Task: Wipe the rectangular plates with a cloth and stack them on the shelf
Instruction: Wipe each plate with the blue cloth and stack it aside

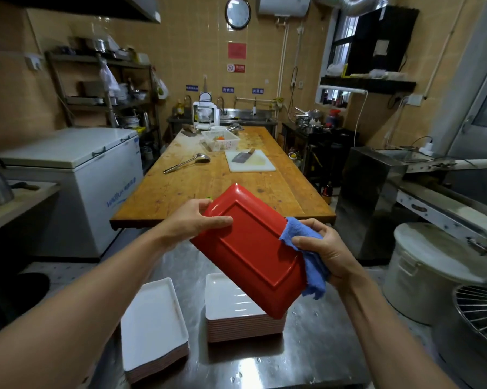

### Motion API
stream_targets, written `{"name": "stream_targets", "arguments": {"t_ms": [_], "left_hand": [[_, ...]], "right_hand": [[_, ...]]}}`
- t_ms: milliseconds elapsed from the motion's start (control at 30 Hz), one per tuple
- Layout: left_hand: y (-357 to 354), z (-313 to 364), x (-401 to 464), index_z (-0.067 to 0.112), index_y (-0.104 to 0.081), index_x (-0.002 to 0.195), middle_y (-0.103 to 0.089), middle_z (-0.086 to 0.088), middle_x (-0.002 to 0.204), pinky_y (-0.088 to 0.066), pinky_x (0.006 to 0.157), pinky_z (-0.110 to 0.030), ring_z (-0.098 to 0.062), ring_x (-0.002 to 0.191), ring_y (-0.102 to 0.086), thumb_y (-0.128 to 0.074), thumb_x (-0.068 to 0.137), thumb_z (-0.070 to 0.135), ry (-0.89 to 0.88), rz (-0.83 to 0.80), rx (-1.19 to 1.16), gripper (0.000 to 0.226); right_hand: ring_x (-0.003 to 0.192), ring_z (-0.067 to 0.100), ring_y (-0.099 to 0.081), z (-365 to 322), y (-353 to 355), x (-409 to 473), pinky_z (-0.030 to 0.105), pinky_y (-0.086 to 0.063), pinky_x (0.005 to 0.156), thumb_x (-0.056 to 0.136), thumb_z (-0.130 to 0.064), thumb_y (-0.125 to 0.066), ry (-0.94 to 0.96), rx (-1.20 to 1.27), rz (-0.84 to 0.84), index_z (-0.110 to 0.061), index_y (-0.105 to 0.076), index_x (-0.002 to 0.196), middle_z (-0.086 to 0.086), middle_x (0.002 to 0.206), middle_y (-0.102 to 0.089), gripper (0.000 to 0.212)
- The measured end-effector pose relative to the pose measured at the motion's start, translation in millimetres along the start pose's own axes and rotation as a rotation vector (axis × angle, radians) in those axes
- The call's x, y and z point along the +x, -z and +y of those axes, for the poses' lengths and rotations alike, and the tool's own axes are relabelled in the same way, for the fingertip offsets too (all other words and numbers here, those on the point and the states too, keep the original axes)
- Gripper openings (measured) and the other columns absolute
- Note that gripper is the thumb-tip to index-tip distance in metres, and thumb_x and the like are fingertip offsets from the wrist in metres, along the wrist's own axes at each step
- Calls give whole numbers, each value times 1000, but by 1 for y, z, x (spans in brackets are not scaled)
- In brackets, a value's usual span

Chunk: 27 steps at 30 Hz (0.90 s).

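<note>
The left hand (197, 220) grips the upper-left short edge of a red rectangular plate (250, 248), thumb laid flat across the plate's underside and fingers curled round its far rim. The right hand (323, 248) holds a blue cloth (307, 248), fingers curled round the bunched fabric, and presses it against the plate's right long edge. The cloth is a soft, nappy terry with frayed edges; part of it hangs below the hand.

The plate is held in the air, tilted, underside toward the camera. The underside is glossy and smooth, with a raised rectangular foot ring and rounded corners.

Below the plate lies a stainless-steel surface (307, 346), reflective and dotted with water droplets. Two stacks of rectangular plates stand on it, white faces up, red edges showing in layers: the left stack (152, 327) near the surface's left edge, the right stack (236, 310) partly hidden under the held plate. The stacks stand apart.

Beyond is a long wooden surface (222, 178) with a worn, grained top. It carries a metal ladle (189, 162), a white cutting board (250, 161) with a cleaver (242, 157) on it, and a white perforated plastic basket (221, 140). A white chest freezer (76, 169) stands at the left; a lidded steel pot (433, 270) stands at the right.
</note>
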State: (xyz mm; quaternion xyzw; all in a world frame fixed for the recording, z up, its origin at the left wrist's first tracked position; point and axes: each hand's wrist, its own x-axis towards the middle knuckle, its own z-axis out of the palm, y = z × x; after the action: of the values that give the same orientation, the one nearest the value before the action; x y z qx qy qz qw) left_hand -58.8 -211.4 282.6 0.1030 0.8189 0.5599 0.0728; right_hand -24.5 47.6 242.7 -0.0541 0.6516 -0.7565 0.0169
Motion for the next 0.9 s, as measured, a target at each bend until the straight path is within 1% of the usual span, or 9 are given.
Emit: {"name": "stream_targets", "arguments": {"t_ms": [133,200,267,367,467,567,733,833,900], "left_hand": [[-3,0,-2,12,-59,108,-69,-12,99,-59,74,-35,-26,85,-70,-83,61,25,-12,-29,-139,55],[-5,-2,-5,12,-57,109,-68,-15,101,-58,77,-38,-30,87,-69,-83,61,19,-14,-14,-219,55],[-6,-6,-7,13,-58,109,-68,-16,101,-58,75,-39,-31,86,-69,-77,60,19,-9,14,-297,52],[-9,-15,-9,12,-59,107,-69,-16,101,-58,75,-41,-30,84,-68,-81,60,19,29,71,-386,53],[-13,-19,-8,11,-59,106,-69,-15,98,-55,77,-40,-28,81,-67,-74,59,21,80,122,-454,50],[-15,-24,-5,11,-59,104,-69,-14,94,-57,71,-35,-23,73,-68,-73,61,19,115,162,-508,46],[-20,-32,2,10,-61,103,-67,-11,86,-56,53,-25,-18,62,-66,-69,78,11,211,256,-588,26],[-27,-29,4,10,-62,98,-68,-8,77,-53,46,-23,-17,57,-66,-70,78,10,273,307,-675,21],[-34,-26,4,9,-63,93,-68,-9,77,-54,48,-25,-20,62,-65,-72,77,10,303,339,-710,18]], "right_hand": [[68,22,-61,-2,5,3,33,-53,64,42,-20,-79,-1,-20,-1,-7,-60,88,10,80,-63,51],[68,21,-62,-5,4,5,33,-54,65,53,-13,-77,40,-37,23,-8,-62,89,11,83,-64,40],[71,16,-66,-9,0,8,27,-55,63,66,-6,-76,121,-103,59,-7,-65,92,11,89,-67,28],[83,5,-62,-10,-8,16,20,-48,71,84,-10,-65,302,-453,160,-10,-69,97,6,100,-66,14],[119,16,-42,0,-14,23,25,-27,98,85,-36,-48,448,-910,285,-15,-68,108,1,124,-53,37],[137,19,-28,8,-19,19,27,-15,110,87,-41,-35,507,-1021,257,-10,-56,127,6,139,-46,55],[142,7,-11,30,-18,0,30,-7,118,90,-40,-21,584,-1124,203,-13,-32,145,2,153,-28,63],[143,10,-11,43,-21,-11,35,-11,118,86,-26,-29,638,-1162,226,-14,-31,146,1,153,-27,61],[142,16,-17,50,-29,-13,37,-14,117,83,-15,-40,697,-1230,261,-11,-36,143,5,151,-33,60]]}}
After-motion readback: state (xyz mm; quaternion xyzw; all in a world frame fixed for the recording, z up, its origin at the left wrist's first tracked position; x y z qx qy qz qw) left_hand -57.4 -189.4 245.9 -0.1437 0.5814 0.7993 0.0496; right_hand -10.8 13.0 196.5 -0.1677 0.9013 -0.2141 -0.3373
